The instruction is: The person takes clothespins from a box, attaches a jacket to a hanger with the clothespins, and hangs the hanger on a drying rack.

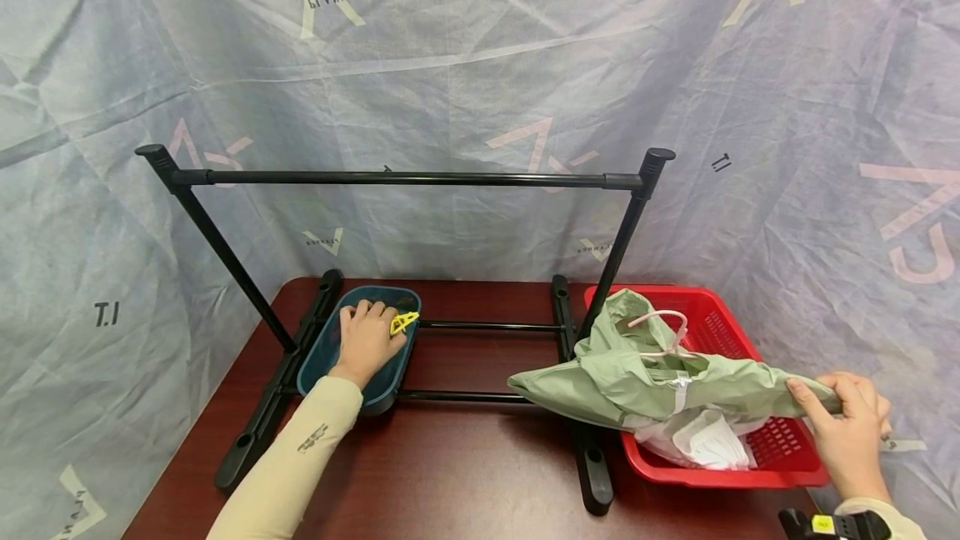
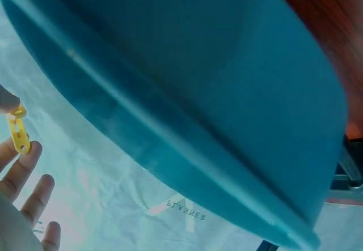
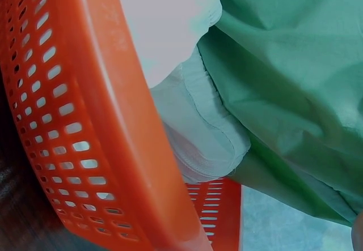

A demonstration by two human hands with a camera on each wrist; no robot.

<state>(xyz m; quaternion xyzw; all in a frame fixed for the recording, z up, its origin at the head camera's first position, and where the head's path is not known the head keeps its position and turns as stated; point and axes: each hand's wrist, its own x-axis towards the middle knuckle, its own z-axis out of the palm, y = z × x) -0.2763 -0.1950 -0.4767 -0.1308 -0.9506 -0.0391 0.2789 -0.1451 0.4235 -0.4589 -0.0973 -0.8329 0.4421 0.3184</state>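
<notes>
A yellow clothespin (image 1: 403, 322) is pinched between the thumb and fingers of my left hand (image 1: 367, 340), which is over the dark blue plastic bin (image 1: 386, 401). In the left wrist view the clothespin (image 2: 20, 133) shows between thumb and fingertips, the other fingers spread. At the right, my right hand (image 1: 851, 423) grips one end of a light green garment (image 1: 600, 390), thumb on top. The garment lies folded across the red basket (image 1: 701, 477), with a pale pink hanger (image 1: 678, 327) sticking up from it. The right wrist view shows the green cloth (image 3: 295, 81) but hardly any hand.
A black garment rack (image 1: 412, 178) spans the dark red table (image 1: 480, 465), its feet either side. White cloth (image 1: 712, 440) lies in the red basket under the garment. A printed grey sheet (image 1: 450, 90) hangs behind and around the table.
</notes>
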